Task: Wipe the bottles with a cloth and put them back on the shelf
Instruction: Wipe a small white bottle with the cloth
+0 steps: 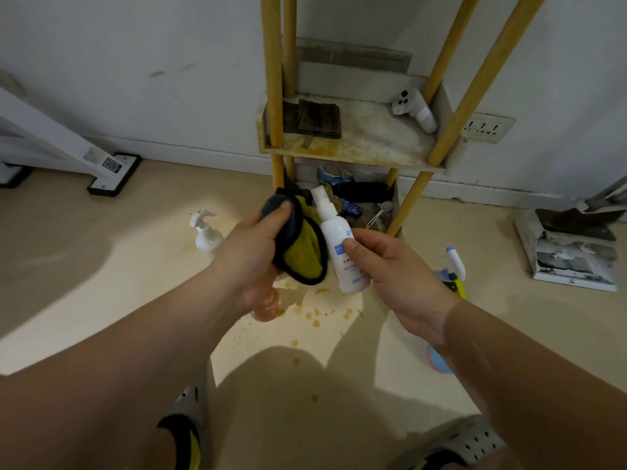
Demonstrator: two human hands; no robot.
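Looks early. Left hand (251,245) fingers grip the cloth (302,256) beside the white spray bottle (339,239), held upright in the right hand (397,276) fingers. The shelf (373,150) middle tier is bottle-free; the pump bottle (207,235) and others wait on the floor (101,266).

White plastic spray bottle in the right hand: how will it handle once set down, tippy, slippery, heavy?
Likely tippy: the slim white plastic spray bottle is tall over a narrow base. Probably light, since the right hand holds it by thumb and fingers alone. Its smooth round wall may be slippery and roll if laid flat.
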